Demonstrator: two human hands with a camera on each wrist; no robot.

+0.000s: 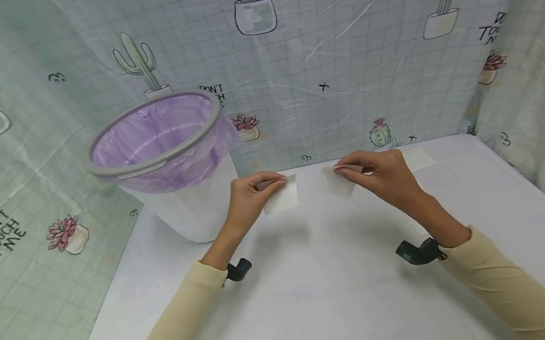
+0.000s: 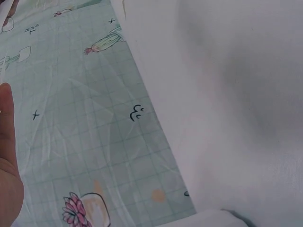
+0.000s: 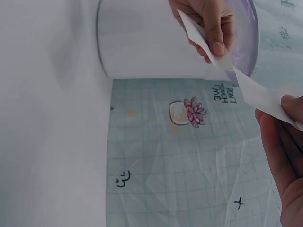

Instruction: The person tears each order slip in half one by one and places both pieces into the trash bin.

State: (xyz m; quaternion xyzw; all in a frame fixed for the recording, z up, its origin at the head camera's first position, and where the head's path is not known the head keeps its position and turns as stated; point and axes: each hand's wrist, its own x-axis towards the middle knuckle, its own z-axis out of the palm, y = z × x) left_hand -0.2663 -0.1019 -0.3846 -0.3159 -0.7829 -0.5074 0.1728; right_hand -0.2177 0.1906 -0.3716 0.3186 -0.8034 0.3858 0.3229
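My left hand (image 1: 255, 193) pinches a small white piece of paper (image 1: 282, 199) between thumb and fingers, above the table. Across a narrow gap, my right hand (image 1: 383, 173) pinches another thin pale piece of paper (image 1: 339, 183) the same way. From the right wrist, the left piece of paper (image 3: 195, 34) and the right piece of paper (image 3: 260, 97) point towards each other, their near edges close together. The left wrist view shows only part of my left hand (image 2: 9, 156) at its left edge.
A white bin (image 1: 197, 210) with a grey rim and a purple liner (image 1: 155, 126) stands left of my left hand. More pale paper (image 1: 418, 160) lies at the table's back right, partly behind my right hand. A cactus-print sheet (image 1: 293, 80) hangs behind the white table (image 1: 315, 308).
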